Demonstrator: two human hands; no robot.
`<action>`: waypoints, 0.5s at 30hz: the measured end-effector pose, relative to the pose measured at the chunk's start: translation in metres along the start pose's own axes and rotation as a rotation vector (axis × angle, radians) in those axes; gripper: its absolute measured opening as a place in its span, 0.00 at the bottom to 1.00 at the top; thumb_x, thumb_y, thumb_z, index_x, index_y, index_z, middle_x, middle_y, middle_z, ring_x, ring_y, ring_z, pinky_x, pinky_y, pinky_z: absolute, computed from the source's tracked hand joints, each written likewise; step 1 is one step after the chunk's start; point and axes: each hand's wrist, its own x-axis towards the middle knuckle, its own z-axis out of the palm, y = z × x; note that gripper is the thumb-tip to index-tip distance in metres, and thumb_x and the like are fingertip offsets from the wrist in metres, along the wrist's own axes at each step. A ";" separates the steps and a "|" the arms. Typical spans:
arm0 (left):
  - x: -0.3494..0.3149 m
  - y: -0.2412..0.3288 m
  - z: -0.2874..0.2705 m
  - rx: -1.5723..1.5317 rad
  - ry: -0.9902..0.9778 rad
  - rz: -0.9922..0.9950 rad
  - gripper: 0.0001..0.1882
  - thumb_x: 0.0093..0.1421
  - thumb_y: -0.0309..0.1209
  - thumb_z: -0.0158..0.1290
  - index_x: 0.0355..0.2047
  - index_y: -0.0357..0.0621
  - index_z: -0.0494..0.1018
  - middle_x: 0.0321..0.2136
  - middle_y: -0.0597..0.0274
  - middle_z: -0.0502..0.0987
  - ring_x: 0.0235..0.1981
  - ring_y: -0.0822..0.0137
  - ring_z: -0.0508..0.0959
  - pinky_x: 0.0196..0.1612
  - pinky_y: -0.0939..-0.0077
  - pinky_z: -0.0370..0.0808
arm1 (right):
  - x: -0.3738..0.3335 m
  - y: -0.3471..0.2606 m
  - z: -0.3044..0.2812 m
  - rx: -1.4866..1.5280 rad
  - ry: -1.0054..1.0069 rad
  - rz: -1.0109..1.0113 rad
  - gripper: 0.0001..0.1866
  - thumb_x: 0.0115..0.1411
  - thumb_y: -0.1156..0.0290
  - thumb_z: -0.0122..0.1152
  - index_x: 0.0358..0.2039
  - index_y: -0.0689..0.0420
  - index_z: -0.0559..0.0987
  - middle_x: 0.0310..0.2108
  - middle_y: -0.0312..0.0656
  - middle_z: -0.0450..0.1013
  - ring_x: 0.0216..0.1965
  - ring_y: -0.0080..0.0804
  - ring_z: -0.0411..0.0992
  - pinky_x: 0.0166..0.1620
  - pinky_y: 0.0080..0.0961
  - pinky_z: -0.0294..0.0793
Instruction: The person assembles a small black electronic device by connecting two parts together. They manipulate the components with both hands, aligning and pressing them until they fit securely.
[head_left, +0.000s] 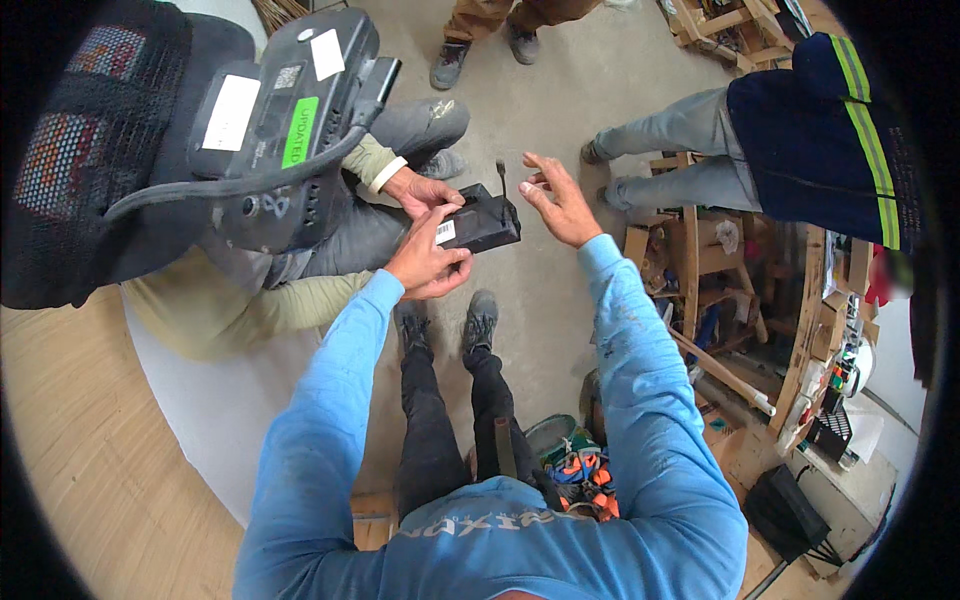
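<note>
A black box-shaped device [490, 226] with a white label is held up in front of me. My left hand [418, 258] is closed on its left end, fingers resting on the top face. A co-worker's hand [412, 190] grips the same end from the far side. That person's other sleeve [300, 303] passes beneath my left forearm, its hand mostly hidden. From the device's far right corner a short black cable [502, 178] sticks up, ending in a plug. Just right of the cable, my right hand [562, 205] is open, fingers apart and holding nothing.
Close on the left is the co-worker's mesh cap [95, 130], carrying a black unit [300, 110] with a thick cable. Another person in a dark jacket [800, 140] stands at right, beside wooden racks [692, 270]. Brown-trousered legs [470, 25] stand ahead. A bucket [552, 438] is near my feet.
</note>
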 end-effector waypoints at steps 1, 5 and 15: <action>-0.004 0.004 0.001 0.066 0.009 0.002 0.37 0.52 0.31 0.64 0.61 0.42 0.61 0.53 0.40 0.70 0.55 0.43 0.72 0.57 0.54 0.69 | 0.000 -0.014 -0.010 -0.015 -0.025 -0.029 0.28 0.65 0.62 0.58 0.63 0.57 0.67 0.51 0.46 0.70 0.48 0.38 0.71 0.54 0.34 0.71; -0.014 0.022 0.006 0.211 0.073 0.027 0.37 0.52 0.29 0.63 0.60 0.38 0.60 0.52 0.38 0.69 0.53 0.41 0.71 0.57 0.53 0.68 | -0.008 -0.059 -0.030 -0.058 -0.168 -0.138 0.30 0.58 0.70 0.63 0.62 0.54 0.70 0.49 0.45 0.70 0.45 0.35 0.71 0.51 0.32 0.72; -0.029 0.013 0.026 0.217 0.222 0.107 0.36 0.50 0.31 0.65 0.56 0.37 0.62 0.47 0.41 0.69 0.49 0.41 0.71 0.52 0.51 0.69 | -0.067 -0.063 0.036 -0.156 0.170 -0.190 0.40 0.47 0.66 0.75 0.61 0.57 0.69 0.54 0.49 0.69 0.53 0.48 0.70 0.55 0.39 0.71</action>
